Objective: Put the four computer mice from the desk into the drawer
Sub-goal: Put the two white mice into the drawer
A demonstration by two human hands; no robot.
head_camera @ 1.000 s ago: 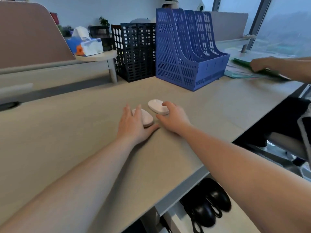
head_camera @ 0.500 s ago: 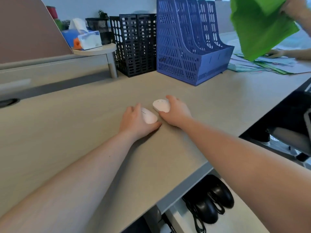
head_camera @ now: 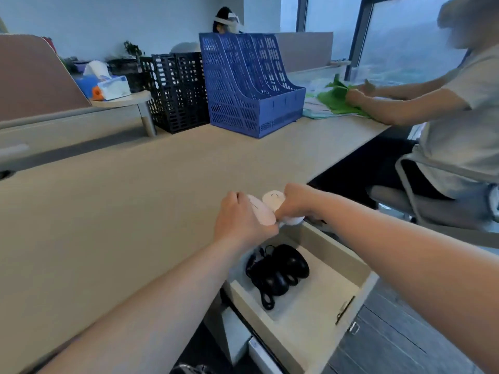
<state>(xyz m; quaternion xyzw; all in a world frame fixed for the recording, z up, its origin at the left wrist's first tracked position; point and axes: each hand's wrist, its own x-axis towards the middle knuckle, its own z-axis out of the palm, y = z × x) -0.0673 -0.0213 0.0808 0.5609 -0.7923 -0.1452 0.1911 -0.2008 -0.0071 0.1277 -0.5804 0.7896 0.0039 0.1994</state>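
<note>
My left hand (head_camera: 240,221) grips a white mouse (head_camera: 259,211) at the desk's front edge. Right beside it my right hand (head_camera: 295,202) holds a second white mouse (head_camera: 274,199); the two mice touch. Both hands hover over the back end of the open drawer (head_camera: 348,265) under the desk. Inside the drawer lie two black mice (head_camera: 280,271) with a tangled black cable, close together near its left wall. The lower parts of the white mice are hidden by my fingers.
A blue file rack (head_camera: 248,85) and a black mesh rack (head_camera: 175,90) stand at the back of the desk (head_camera: 108,201). A tissue box (head_camera: 106,86) sits on a small shelf. Another person on a chair (head_camera: 432,206) at the right handles green paper (head_camera: 337,99).
Both hands lifted the white mice off the middle of the desk and carried them toward me, to the front edge above the open drawer. The view tilted down and right.
</note>
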